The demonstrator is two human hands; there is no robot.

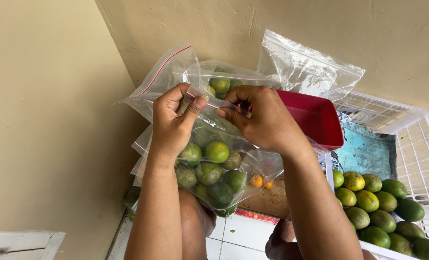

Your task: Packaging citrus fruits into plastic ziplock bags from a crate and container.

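While I watch from afar: left hand (172,120) and right hand (262,118) both pinched shut on zip strip of clear bag (214,163). Green citrus (217,151) hangs below fingertips. Risk, my guess: fruit weight pulls seal from pinch; bag drops.

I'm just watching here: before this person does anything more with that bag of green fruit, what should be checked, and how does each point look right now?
1. Both hands on the bag's top strip: left hand and right hand pinch it. Ok.
2. Zip strip closed along its full length: cannot tell; the fingers cover part of it.
3. Fruit inside the held bag: all sits low in the bag, none spilling. Ok.
4. Bag supported from below: it hangs from the hands alone. Not ok.
5. Red tray clear of the right hand: right behind it; touching or not, cannot tell.
6. White crate of green fruit close by. Ok.
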